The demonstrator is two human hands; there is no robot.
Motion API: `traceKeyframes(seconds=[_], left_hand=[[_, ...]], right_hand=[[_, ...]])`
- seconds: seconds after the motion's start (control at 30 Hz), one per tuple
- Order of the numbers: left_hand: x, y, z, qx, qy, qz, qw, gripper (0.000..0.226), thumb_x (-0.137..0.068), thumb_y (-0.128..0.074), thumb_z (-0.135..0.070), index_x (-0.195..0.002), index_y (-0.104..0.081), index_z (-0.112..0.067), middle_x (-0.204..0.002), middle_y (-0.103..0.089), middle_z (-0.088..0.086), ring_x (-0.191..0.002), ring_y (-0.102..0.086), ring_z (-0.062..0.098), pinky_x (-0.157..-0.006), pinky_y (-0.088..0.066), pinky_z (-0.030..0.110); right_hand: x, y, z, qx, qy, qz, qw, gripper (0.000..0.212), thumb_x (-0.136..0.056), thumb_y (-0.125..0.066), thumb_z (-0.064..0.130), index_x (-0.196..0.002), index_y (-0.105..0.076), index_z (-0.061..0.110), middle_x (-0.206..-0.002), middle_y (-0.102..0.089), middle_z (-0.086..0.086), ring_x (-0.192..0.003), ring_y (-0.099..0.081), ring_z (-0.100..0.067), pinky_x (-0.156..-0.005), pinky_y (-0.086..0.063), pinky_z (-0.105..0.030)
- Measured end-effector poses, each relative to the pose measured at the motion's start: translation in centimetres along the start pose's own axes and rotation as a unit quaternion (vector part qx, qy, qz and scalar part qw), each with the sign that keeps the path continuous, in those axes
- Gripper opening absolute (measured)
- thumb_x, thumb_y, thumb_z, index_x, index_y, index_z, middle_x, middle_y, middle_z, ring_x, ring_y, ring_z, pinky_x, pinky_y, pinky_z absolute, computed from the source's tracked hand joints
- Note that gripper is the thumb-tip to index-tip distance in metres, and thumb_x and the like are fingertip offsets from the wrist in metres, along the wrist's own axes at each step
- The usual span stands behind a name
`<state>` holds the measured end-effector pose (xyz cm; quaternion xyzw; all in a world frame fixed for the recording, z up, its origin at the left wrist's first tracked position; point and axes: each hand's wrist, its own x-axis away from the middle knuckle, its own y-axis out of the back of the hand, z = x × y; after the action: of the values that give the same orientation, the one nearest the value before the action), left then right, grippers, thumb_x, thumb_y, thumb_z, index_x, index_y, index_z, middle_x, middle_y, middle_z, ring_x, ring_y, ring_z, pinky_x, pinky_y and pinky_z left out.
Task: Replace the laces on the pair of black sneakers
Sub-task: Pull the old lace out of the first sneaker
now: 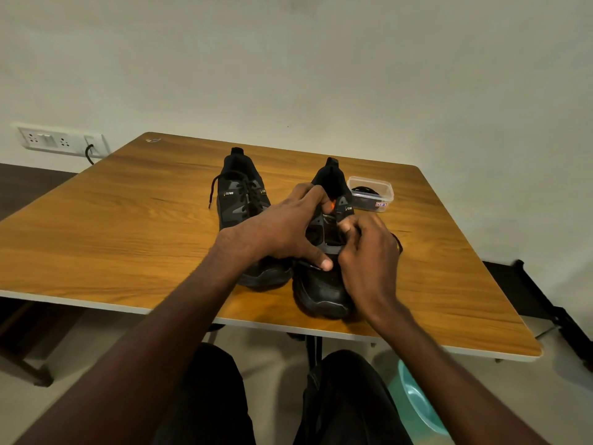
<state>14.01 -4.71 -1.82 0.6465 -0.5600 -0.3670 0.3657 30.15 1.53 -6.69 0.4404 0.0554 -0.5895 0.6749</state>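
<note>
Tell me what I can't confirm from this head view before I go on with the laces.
- Right sneaker eyelets: both hands cover them, so how far it is unlaced is hidden.
- Right hand fingertips: curled out of sight; what they pinch is unclear.
- Plastic container: dark contents too small to identify.
- Left sneaker toe: hidden behind the left hand.

Looks like a plain room in a home or small office. Bare off-white wall (321, 59) beyond the hands. Wood-grain table (128, 226) with pale edging under them, on a single central leg. Far left of the left hand (279, 229), a white switch-and-socket panel (57, 140) on the wall with a black cable (89, 154) plugged in. Below the right hand (369, 252), near the floor, a teal plastic basin (417, 403). Dark low furniture (545, 300) out to the right, kind unclear. Light floor (272, 348) beneath.
</note>
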Motion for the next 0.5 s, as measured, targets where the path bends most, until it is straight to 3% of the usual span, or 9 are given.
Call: traceKeyframes(seconds=[0.13, 0.27, 0.33, 0.4, 0.5], left_hand=[[0.0, 0.1, 0.1, 0.013, 0.012, 0.002, 1.0, 0.094, -0.065, -0.095, -0.048, -0.136, -0.036, -0.031, -0.154, -0.025, -0.005, -0.136, -0.043, 0.026, -0.105, -0.052, 0.047], [-0.1, 0.2, 0.0, 0.0, 0.019, 0.008, 1.0, 0.099, -0.067, -0.093, -0.053, -0.143, -0.033, -0.029, -0.158, -0.022, -0.004, -0.14, -0.042, 0.028, -0.109, -0.05, 0.048], [0.1, 0.2, 0.0, -0.003, 0.017, 0.011, 1.0, 0.097, -0.068, -0.092, -0.053, -0.142, -0.033, -0.03, -0.158, -0.02, -0.005, -0.14, -0.042, 0.028, -0.109, -0.049, 0.047], [0.2, 0.1, -0.1, -0.008, 0.009, 0.014, 1.0, 0.098, -0.069, -0.09, -0.055, -0.143, -0.031, -0.03, -0.159, -0.017, -0.007, -0.141, -0.041, 0.027, -0.109, -0.049, 0.047], [0.2, -0.1, -0.3, -0.011, 0.003, 0.013, 1.0, 0.102, -0.067, -0.089, -0.06, -0.145, -0.03, -0.03, -0.161, -0.013, -0.01, -0.139, -0.043, 0.024, -0.107, -0.05, 0.044]], right_hand=[[-2.3, 1.0, 0.1, -0.157, -0.162, -0.022, 0.974, 0.019, -0.109, -0.047, 0.015, -0.1, -0.063, 0.021, -0.095, -0.07, 0.003, -0.087, -0.074, -0.009, -0.073, -0.06, -0.029], [-2.9, 2.6, -0.4, -0.204, -0.213, 0.02, 0.955, 0.02, -0.108, -0.049, 0.013, -0.105, -0.063, 0.026, -0.093, -0.071, 0.003, -0.076, -0.074, -0.01, -0.073, -0.058, -0.028], [-2.9, 3.3, -1.4, -0.163, -0.192, 0.083, 0.964, 0.023, -0.105, -0.054, 0.011, -0.115, -0.067, 0.027, -0.107, -0.07, 0.007, -0.091, -0.071, -0.009, -0.081, -0.058, -0.03], [-3.1, 4.3, -2.5, -0.135, -0.161, 0.18, 0.961, 0.023, -0.104, -0.06, 0.022, -0.125, -0.069, 0.026, -0.115, -0.067, 0.014, -0.106, -0.064, -0.005, -0.091, -0.055, -0.032], [-3.0, 5.7, -3.2, -0.121, -0.129, 0.296, 0.939, 0.029, -0.097, -0.07, 0.035, -0.125, -0.069, 0.031, -0.118, -0.067, 0.014, -0.105, -0.066, -0.009, -0.083, -0.059, -0.032]])
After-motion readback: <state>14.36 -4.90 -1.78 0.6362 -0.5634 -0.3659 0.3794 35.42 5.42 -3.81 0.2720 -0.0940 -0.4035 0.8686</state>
